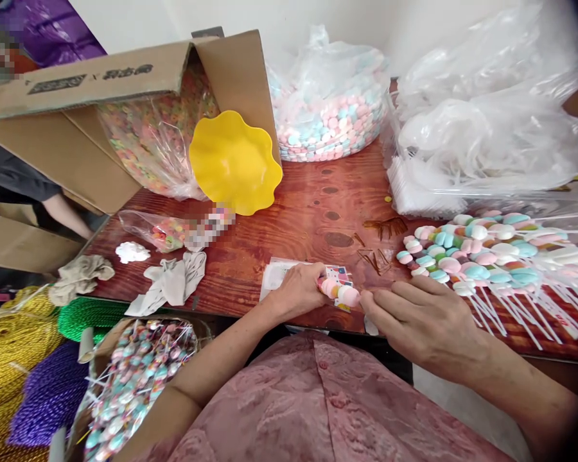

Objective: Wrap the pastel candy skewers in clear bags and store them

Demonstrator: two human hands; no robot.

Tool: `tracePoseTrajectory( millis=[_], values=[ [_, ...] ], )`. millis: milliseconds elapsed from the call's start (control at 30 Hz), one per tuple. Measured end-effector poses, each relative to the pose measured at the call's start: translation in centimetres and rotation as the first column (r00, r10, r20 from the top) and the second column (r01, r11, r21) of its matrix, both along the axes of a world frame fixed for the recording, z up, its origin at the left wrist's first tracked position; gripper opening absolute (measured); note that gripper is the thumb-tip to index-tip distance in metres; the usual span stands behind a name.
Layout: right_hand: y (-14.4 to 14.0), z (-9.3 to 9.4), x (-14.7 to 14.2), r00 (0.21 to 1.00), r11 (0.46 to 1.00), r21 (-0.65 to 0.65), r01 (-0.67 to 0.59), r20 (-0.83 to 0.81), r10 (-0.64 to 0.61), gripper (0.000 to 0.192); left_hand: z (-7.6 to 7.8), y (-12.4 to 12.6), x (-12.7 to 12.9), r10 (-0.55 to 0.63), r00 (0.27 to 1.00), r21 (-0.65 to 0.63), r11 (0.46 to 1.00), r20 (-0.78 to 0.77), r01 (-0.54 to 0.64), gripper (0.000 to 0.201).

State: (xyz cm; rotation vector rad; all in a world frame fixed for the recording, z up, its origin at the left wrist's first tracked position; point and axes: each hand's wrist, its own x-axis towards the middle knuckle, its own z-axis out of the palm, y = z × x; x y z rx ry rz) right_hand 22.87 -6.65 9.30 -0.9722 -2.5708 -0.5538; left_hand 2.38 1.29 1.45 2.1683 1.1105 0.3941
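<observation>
Here the left hand (296,290) curls closed around a marshmallow skewer (340,292) over the worktop (298,218). The right hand (421,317), palm down, pinches its near tip.

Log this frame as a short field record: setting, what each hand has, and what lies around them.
setting: wooden table, seen from the head camera
left hand: closed around a candy skewer, over a small printed packet
right hand: fingertips pinching the skewer's pink end
right of hands: pile of finished candy skewers, white sticks pointing right
behind: yellow wavy bowl, cardboard box, clear bag of pastel candies
left: grey cloth gloves
lower left: bag of wrapped skewers
</observation>
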Motion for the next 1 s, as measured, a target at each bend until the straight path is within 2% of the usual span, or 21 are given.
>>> tracePoseTrajectory(
  millis=[167, 333, 433, 633, 767, 833, 900, 1000],
  values=[
    [-0.5, 0.3, -0.1, 1.0, 1.0, -0.003, 0.002, 0.012, -0.002, 0.024, 0.1, 0.0, -0.1, -0.007, 1.0, 0.023, 1.0, -0.025, 0.007, 0.015],
    [0.0, -0.7, 0.1, 0.996, 0.999, -0.014, 0.051, 0.071, -0.05, 0.02, 0.6, -0.5, 0.3, -0.11, 0.994, -0.044, 0.993, -0.004, 0.11, 0.014],
    [0.6, -1.5, 0.3, 0.993, 0.994, -0.082, 0.075, 0.097, -0.067, 0.018, 1.1, -0.9, 0.6, -0.134, 0.991, -0.044, 0.99, 0.007, 0.134, 0.017],
    [2.0, -3.3, -0.6, 0.996, 0.965, -0.259, 0.044, 0.081, -0.024, 0.017, 1.3, -1.0, 1.9, -0.222, 0.971, -0.063, 0.972, 0.089, 0.228, 0.004],
    [3.3, -3.6, -1.2, 0.994, 0.939, -0.342, 0.042, 0.112, -0.004, 0.007, 1.6, -0.5, 2.2, -0.192, 0.974, -0.127, 0.97, 0.124, 0.207, 0.013],
    [3.7, -3.5, -1.0, 0.995, 0.944, -0.329, 0.02, 0.098, 0.013, 0.006, 2.3, 0.0, 1.6, -0.177, 0.958, -0.185, 0.958, 0.225, 0.22, 0.033],
    [4.1, -3.1, -0.6, 0.998, 0.958, -0.286, -0.006, 0.058, 0.023, 0.01, 3.0, 0.6, 0.5, -0.17, 0.925, -0.299, 0.913, 0.339, 0.277, 0.049],
    [4.5, -2.3, 0.0, 1.0, 0.969, -0.246, -0.019, -0.005, 0.019, 0.02, 3.3, 1.3, -0.8, -0.131, 0.886, -0.549, 0.742, 0.445, 0.385, 0.044]
  ],
)
